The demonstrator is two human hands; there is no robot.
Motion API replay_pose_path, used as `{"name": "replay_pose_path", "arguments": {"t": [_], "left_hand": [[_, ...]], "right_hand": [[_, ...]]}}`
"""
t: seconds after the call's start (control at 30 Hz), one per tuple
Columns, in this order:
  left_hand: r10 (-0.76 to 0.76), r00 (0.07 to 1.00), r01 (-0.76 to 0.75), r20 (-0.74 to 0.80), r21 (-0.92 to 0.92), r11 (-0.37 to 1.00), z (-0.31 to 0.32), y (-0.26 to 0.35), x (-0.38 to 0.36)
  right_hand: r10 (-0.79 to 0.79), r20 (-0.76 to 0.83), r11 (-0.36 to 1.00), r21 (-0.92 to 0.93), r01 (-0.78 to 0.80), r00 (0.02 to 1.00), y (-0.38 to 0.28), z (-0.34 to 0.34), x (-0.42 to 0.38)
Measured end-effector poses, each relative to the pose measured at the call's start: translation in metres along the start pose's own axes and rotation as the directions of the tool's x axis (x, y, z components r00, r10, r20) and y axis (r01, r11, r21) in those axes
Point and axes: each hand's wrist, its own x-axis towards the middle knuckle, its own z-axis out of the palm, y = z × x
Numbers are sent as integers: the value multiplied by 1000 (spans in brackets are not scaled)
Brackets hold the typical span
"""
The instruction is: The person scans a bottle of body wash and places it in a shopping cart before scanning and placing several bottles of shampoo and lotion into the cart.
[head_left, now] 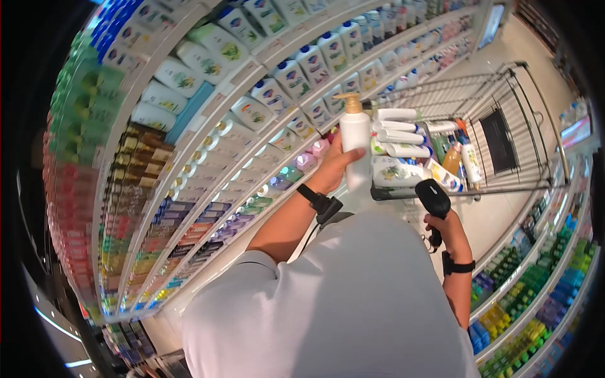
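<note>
Head view, looking down over the person's pale grey shirt (340,302) in a shop aisle: the left hand (334,165) is closed around the lower body of a white pump bottle (355,142), held upright in the air with its tan pump head on top, thumb across the near face and the other fingers hidden behind it. The bottle hangs between the long shelving on the left and the near end of a wire shopping cart (504,120), just in front of the cart's load. The right hand (446,228) is clenched on the grip of a black handheld scanner (433,201), whose head tilts up toward the base of the bottle, near it but apart. Each wrist carries a black strap; the left strap (320,203) has a small black unit on it, and the right strap (457,266) sits just below the hand. Inside the cart's near end lies a stack of white bottles and tubes (400,135) on their sides, with a white pouch printed with green leaves (394,171) beneath them and an orange bottle (451,159) and another white bottle standing beside. The shelves (208,126) on the left hold rows of white, blue-capped, green and dark bottles; more shelves (529,296) along the right edge carry green, blue and purple packs.
</note>
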Motion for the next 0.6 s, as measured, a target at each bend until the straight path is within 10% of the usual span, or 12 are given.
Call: {"name": "replay_pose_path", "arguments": {"t": [0.27, 0.43, 0.6], "left_hand": [[223, 912, -159, -345, 205, 966, -70, 51, -41], [510, 611, -102, -605, 579, 809, -132, 102, -75], [796, 309, 18, -520, 840, 542, -206, 163, -98]], "right_hand": [[-97, 168, 992, -61, 108, 981, -29, 48, 41], [-94, 253, 988, -94, 121, 963, -46, 88, 65], [-80, 319, 986, -117, 123, 944, -61, 132, 85]]}}
